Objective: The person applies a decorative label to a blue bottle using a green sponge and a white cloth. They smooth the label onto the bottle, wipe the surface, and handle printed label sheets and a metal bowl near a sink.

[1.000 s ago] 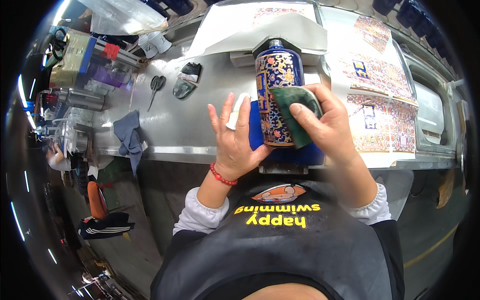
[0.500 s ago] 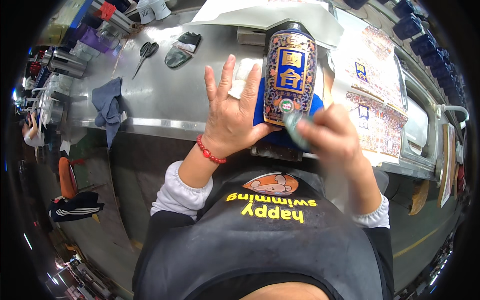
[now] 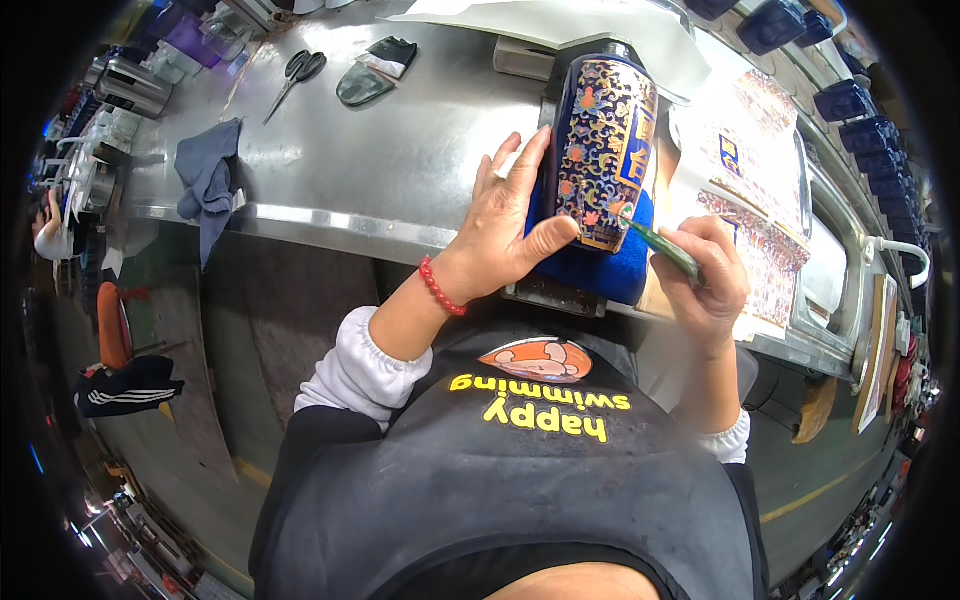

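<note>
A dark blue bottle (image 3: 600, 160) with a gold and orange floral pattern lies on a blue cloth pad (image 3: 625, 265), its neck pointing away from me. My left hand (image 3: 508, 205) rests along its left side, fingers stretched out and thumb at the lower end of the bottle. Between the thumb and fingers of my right hand (image 3: 708, 275) is a flat green scraper (image 3: 668, 250). Its tip meets the bottle's lower right edge, near a small round emblem. Part of the scraper is hidden by my fingers.
Printed decal sheets (image 3: 750, 160) lie on the right, near a metal basin (image 3: 830, 260). Scissors (image 3: 296, 80), a dark green oval piece (image 3: 362, 88) and a grey-blue cloth (image 3: 210, 185) sit on the steel table (image 3: 330, 160). Several blue bottles (image 3: 870, 140) line the far right.
The bottle has turned so its blue front panel faces right and the floral side shows on top. My right hand with the scraper has moved to the bottle's right edge; my left hand is nearer.
</note>
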Available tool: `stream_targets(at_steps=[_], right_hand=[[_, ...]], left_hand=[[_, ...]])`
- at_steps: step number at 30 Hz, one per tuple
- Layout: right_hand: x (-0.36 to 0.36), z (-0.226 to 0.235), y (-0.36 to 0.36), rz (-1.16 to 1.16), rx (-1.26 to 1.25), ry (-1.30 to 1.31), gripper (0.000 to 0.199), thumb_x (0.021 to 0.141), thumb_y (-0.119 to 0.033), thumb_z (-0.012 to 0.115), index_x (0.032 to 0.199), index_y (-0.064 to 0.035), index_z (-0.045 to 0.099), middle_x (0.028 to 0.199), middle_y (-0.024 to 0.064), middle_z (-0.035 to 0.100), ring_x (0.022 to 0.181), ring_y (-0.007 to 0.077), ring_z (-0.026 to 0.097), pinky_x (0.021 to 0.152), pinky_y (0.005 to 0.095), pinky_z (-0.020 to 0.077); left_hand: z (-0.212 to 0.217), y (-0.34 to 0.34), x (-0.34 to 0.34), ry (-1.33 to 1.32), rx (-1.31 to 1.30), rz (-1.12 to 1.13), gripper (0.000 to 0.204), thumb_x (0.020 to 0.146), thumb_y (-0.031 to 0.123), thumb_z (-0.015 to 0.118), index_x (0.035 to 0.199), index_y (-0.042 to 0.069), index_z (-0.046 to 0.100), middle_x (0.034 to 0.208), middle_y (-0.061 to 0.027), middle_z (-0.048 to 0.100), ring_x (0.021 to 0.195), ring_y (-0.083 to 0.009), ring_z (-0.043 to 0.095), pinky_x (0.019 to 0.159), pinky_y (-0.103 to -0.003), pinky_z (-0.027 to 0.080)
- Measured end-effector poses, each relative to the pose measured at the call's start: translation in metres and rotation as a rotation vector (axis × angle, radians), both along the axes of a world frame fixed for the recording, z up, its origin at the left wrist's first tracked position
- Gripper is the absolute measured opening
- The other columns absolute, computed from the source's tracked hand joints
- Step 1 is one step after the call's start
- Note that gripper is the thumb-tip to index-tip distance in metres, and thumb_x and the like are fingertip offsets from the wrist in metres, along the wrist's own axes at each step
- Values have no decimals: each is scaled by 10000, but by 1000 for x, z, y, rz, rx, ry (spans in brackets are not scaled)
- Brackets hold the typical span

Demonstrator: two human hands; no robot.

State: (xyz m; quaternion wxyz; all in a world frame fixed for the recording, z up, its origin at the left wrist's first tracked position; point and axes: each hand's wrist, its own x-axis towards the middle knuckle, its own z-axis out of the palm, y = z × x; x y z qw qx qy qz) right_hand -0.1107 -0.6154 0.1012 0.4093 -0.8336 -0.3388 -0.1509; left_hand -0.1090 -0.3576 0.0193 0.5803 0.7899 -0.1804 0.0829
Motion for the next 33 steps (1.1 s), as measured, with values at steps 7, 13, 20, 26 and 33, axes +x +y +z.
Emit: stream_targets(at_steps=[7, 13, 20, 26, 33], right_hand=[[-3, -6, 3, -28, -26, 10, 344, 732, 106, 781, 1051, 0, 712, 873, 107, 617, 784, 210, 600, 668, 287, 468], [-2, -5, 4, -47, -38, -27, 353, 739, 71, 800, 1075, 4, 717, 873, 115, 631, 770, 219, 618, 661, 299, 489], [-2, -7, 6, -61, -18, 7, 354, 749, 64, 801, 1085, 1, 710, 882, 119, 648, 765, 222, 632, 651, 303, 497], [-2, -7, 8, -73, -9, 1, 339, 756, 67, 795, 1077, -1, 710, 884, 123, 651, 772, 223, 639, 651, 306, 498], [-2, -7, 10, -14, -43, -82, 371, 734, 80, 806, 1083, -1, 710, 876, 104, 610, 765, 220, 594, 649, 303, 472]], left_hand=[[-1, 12, 8, 102, -116, -154, 978, 939, 619, 611, 1585, -14, 239, 1567, -287, 370, 1511, -494, 177, 1226, -546, 156], [3, 4, 5, 86, -102, -78, 1012, 900, 599, 677, 1576, -19, 247, 1545, -299, 399, 1487, -499, 235, 1222, -538, 182], [2, 9, 3, 138, -195, -134, 958, 896, 473, 716, 1574, -24, 258, 1543, -292, 408, 1510, -445, 235, 1232, -498, 184], [-1, 12, 4, 232, -281, -209, 928, 952, 385, 693, 1594, -53, 187, 1608, -215, 285, 1527, -301, 233, 1242, -406, 171], [-2, 6, 2, 137, -202, -149, 950, 930, 499, 701, 1584, -12, 239, 1595, -275, 317, 1502, -489, 194, 1220, -531, 185]])
